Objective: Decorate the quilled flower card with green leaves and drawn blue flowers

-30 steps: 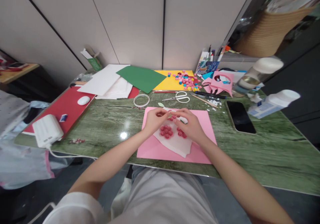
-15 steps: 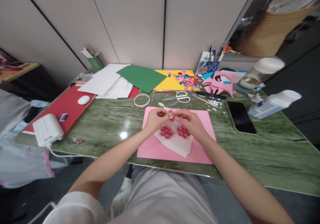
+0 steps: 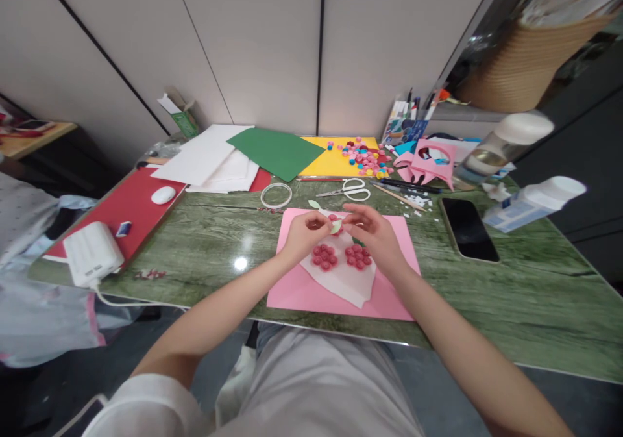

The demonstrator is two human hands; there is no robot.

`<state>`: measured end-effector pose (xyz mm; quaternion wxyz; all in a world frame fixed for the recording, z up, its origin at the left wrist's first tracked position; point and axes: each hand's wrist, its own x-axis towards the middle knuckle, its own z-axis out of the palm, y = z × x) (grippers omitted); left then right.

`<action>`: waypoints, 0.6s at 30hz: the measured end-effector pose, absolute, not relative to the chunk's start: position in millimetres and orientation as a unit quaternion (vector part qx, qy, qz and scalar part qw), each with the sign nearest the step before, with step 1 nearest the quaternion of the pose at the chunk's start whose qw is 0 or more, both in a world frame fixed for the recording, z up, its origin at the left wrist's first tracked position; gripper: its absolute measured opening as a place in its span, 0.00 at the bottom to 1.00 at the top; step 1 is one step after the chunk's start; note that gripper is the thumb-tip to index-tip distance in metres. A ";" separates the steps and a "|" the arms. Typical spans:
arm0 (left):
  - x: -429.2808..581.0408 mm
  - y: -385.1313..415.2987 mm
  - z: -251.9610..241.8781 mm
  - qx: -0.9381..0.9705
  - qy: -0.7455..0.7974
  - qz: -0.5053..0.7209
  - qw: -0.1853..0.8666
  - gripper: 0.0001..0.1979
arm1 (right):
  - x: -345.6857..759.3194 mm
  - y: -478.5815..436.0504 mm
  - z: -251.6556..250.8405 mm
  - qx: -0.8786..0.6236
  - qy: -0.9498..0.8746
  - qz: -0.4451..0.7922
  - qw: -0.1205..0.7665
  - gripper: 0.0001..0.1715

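A pink paper sheet [image 3: 389,297] lies on the green table in front of me. On it rests a white paper piece [image 3: 348,284] with two clusters of small red paper rolls [image 3: 325,256]. My left hand [image 3: 304,232] pinches a small pale green paper leaf [image 3: 335,226] above the white piece. My right hand [image 3: 372,232] hovers just right of the leaf, fingers curled and loosely apart, holding nothing that I can make out. Another green leaf [image 3: 314,204] lies at the pink sheet's far edge.
Scissors [image 3: 348,190], a tape ring [image 3: 275,195], pens and a heap of coloured paper rolls [image 3: 363,154] on yellow paper lie behind. A phone [image 3: 468,228] and white bottle [image 3: 530,202] sit at right. A power bank [image 3: 92,252] and mouse [image 3: 163,195] are at left.
My right hand has lifted off the red rolls and drawn slightly right, uncovering the right cluster. The left hand keeps the leaf near the same spot.
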<state>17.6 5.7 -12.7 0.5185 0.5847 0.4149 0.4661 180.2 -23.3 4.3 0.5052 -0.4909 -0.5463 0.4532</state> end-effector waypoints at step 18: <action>20.8 -2.1 -10.8 0.655 0.409 0.453 0.446 0.06 | 177.4 -19.0 1.4 -0.481 -0.570 0.440 0.500 0.28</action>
